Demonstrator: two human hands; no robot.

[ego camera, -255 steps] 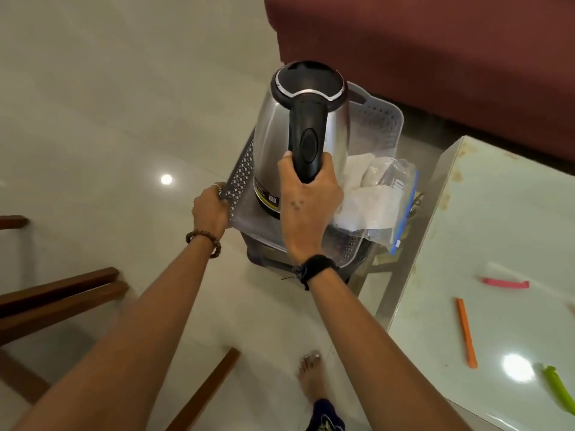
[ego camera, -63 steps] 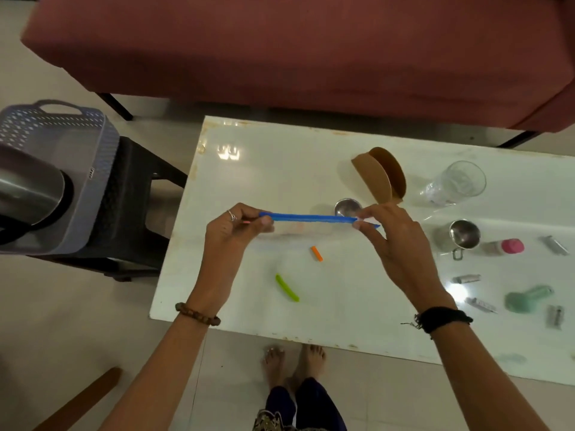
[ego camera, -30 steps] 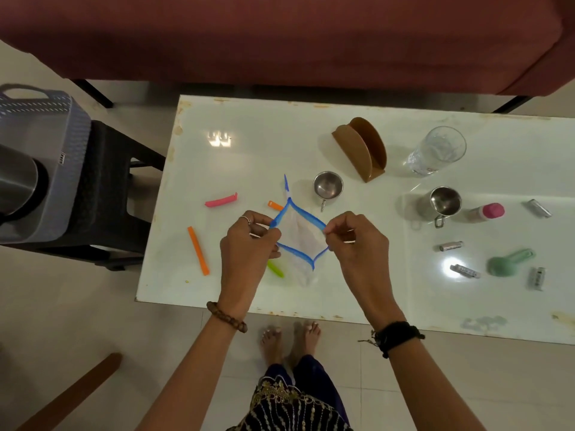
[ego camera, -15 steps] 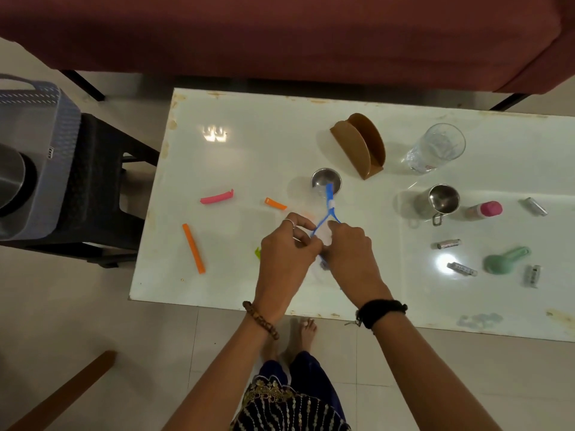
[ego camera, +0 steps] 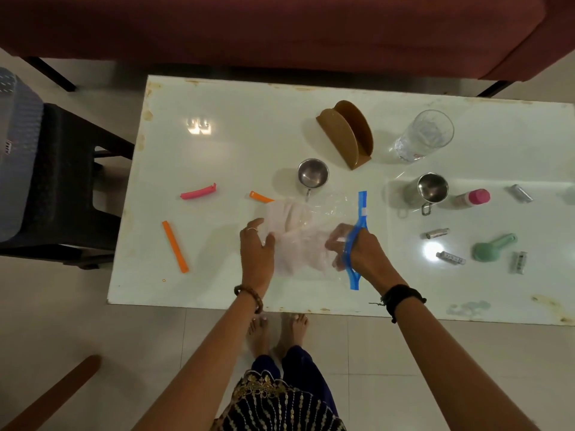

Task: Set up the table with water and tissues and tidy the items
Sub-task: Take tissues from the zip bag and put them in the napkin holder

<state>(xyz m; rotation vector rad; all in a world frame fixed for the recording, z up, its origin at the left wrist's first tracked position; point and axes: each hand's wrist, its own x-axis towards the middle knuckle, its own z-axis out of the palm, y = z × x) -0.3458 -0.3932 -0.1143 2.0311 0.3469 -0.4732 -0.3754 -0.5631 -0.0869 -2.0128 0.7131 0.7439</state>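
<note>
Lying flat in the middle of the white table (ego camera: 217,144), a clear plastic bag (ego camera: 329,206) with a blue zip strip along its right edge shows pale, crumpled tissues (ego camera: 292,231) through its film. At the bag's left end the left hand (ego camera: 256,253) presses down with fingers spread, clutching nothing. At its right end the right hand (ego camera: 357,253) is pushed inside the mouth, fingers curled on the tissues.

Counted from the left of the frame: one pink clip (ego camera: 198,192), one long orange clip (ego camera: 175,246) and one short orange clip (ego camera: 260,196). Above the bag sits one small steel cup (ego camera: 312,175), then one brown napkin holder (ego camera: 345,133) standing empty, one clear glass (ego camera: 423,135), one steel mug (ego camera: 431,189), one pink-capped bottle (ego camera: 473,197) lying down, and one green scoop (ego camera: 494,246). Four small silvery items, too small to identify, lie scattered at centre right.
</note>
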